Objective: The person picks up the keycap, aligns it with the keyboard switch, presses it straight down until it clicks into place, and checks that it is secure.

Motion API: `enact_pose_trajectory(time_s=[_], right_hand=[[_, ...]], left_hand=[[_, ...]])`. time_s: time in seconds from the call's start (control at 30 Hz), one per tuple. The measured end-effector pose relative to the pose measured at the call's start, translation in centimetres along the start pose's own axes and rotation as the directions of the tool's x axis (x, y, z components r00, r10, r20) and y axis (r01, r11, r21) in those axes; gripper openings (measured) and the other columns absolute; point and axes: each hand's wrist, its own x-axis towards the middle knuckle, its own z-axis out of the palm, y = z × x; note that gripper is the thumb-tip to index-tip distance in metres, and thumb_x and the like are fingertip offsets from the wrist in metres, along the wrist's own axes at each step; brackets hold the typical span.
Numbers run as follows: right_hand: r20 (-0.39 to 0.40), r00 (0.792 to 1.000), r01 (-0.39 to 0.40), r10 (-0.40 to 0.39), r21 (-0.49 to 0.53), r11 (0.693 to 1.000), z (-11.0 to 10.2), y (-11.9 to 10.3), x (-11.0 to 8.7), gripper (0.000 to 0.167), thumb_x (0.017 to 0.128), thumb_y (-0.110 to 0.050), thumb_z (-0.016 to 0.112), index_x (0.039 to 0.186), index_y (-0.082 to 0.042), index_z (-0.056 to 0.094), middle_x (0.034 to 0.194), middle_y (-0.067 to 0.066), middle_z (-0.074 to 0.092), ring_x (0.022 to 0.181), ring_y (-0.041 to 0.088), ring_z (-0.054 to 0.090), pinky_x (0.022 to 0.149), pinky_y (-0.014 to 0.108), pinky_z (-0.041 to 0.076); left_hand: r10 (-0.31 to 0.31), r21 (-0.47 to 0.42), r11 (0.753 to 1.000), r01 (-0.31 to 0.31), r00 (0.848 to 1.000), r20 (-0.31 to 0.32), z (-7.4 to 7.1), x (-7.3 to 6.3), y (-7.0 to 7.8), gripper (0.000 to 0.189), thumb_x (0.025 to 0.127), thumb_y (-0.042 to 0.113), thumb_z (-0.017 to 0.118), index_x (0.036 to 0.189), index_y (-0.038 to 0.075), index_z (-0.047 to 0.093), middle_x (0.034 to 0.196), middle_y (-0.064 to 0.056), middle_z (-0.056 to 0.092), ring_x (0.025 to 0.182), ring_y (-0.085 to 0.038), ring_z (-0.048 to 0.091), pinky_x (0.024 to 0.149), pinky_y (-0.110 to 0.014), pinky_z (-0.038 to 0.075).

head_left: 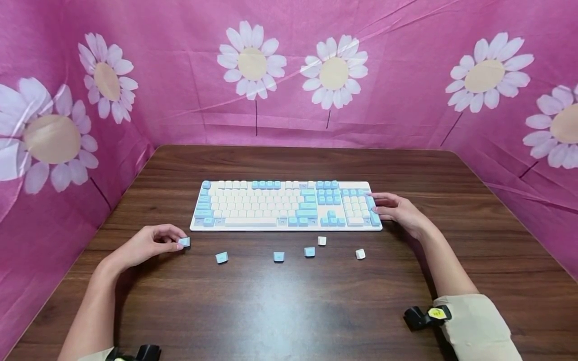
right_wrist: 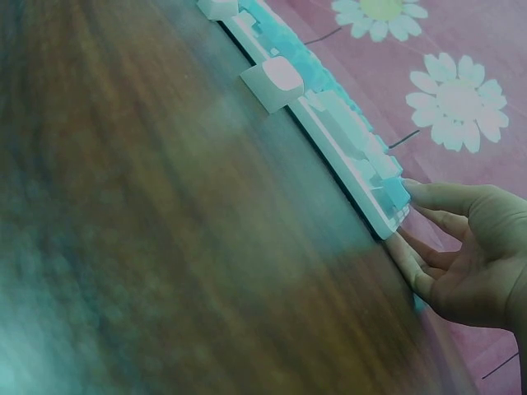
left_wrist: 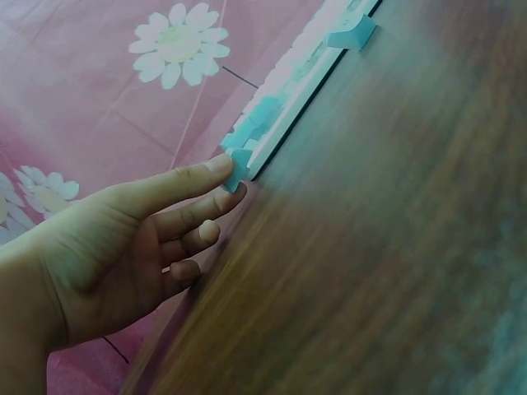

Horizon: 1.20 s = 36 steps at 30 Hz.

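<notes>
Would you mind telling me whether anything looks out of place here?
Yes: three blue keycaps and two white keycaps lie loose on the table before the keyboard, and the left hand pinches another blue keycap. That looks odd because the keyboard's bottom row has bare gaps where caps would normally sit.

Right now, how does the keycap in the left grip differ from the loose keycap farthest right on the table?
The held keycap is light blue; the loose keycap is white. The held keycap is pinched by the left grip; the loose keycap lies on the table. The held keycap is by the near left corner of the keyboard; the loose keycap is in front of its right part. Both are off the keyboard.
</notes>
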Motion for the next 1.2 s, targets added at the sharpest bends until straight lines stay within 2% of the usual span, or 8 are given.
enact_pose_trajectory(time_s=[0.4,0.6,0.73,0.9,1.2], right_hand=[[-0.008,1.000,0.011,-0.011,-0.006,1.000,-0.2,0.2,0.3,0.059,0.087,-0.011,0.065,0.136,0.005,0.036,0.125,0.020,0.040,0.093,0.009,0.056,0.079,0.025,0.047],[-0.002,1.000,0.008,-0.008,-0.004,1.000,-0.1,0.2,0.3,0.060,0.088,-0.011,0.063,0.137,0.005,0.033,0.127,0.024,0.037,0.093,0.009,0.056,0.080,0.025,0.046],[0.005,1.000,-0.003,0.003,-0.005,1.000,-0.1,0.1,0.2,0.061,0.088,-0.011,0.062,0.139,0.004,0.032,0.129,0.026,0.035,0.094,0.009,0.055,0.081,0.025,0.046],[0.003,1.000,-0.009,0.009,-0.004,1.000,0.0,0.0,0.1,0.061,0.089,-0.010,0.062,0.139,0.004,0.031,0.130,0.026,0.034,0.093,0.008,0.054,0.081,0.024,0.046],[0.004,1.000,-0.013,0.013,-0.003,1.000,-0.1,-0.1,0.2,0.061,0.088,-0.011,0.062,0.139,0.004,0.032,0.130,0.026,0.035,0.093,0.008,0.054,0.081,0.024,0.046]], left_hand=[[-0.002,-0.012,1.000,0.002,1.000,-0.029,-0.3,0.4,0.7,0.025,0.086,0.023,0.067,0.102,0.004,0.063,0.084,-0.007,0.060,0.069,-0.016,0.054,0.056,-0.029,0.043],[0.032,0.005,0.999,-0.031,0.997,-0.071,-0.6,1.1,0.9,0.024,0.086,0.019,0.066,0.104,0.003,0.062,0.081,-0.008,0.061,0.064,-0.019,0.055,0.054,-0.029,0.043],[0.036,0.037,0.999,-0.032,0.995,-0.093,-0.8,1.6,1.0,0.025,0.087,0.019,0.066,0.105,0.002,0.062,0.081,-0.007,0.061,0.066,-0.020,0.055,0.056,-0.028,0.043],[0.015,0.035,0.999,-0.011,0.994,-0.110,-1.0,2.0,1.3,0.027,0.087,0.022,0.066,0.105,0.003,0.062,0.082,-0.007,0.062,0.069,-0.020,0.055,0.058,-0.027,0.042],[0.038,0.023,0.999,-0.036,0.990,-0.133,-1.0,2.3,1.7,0.027,0.087,0.018,0.066,0.106,-0.001,0.062,0.088,-0.010,0.064,0.072,-0.015,0.055,0.061,-0.026,0.043]])
